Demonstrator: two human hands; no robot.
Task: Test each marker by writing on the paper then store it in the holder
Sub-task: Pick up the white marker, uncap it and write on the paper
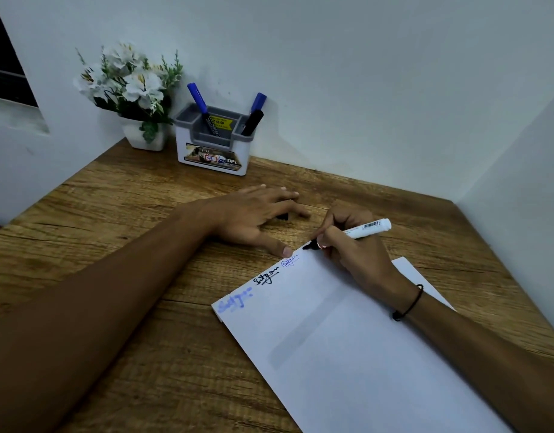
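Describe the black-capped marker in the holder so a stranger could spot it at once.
Find the white holder against the back wall, beside the flower pot. Three markers stand in it. The black-capped marker leans in the right-hand compartment, in front of a blue-capped one; its cap alone is black.

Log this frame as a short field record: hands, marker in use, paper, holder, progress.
right hand: grips white marker, black tip at the paper's far edge
left hand: flat on the table, small black item, likely a cap, beneath the fingers
paper: three scribbles, two blue, one black
holder: three markers stored
progress: fourth marker under test
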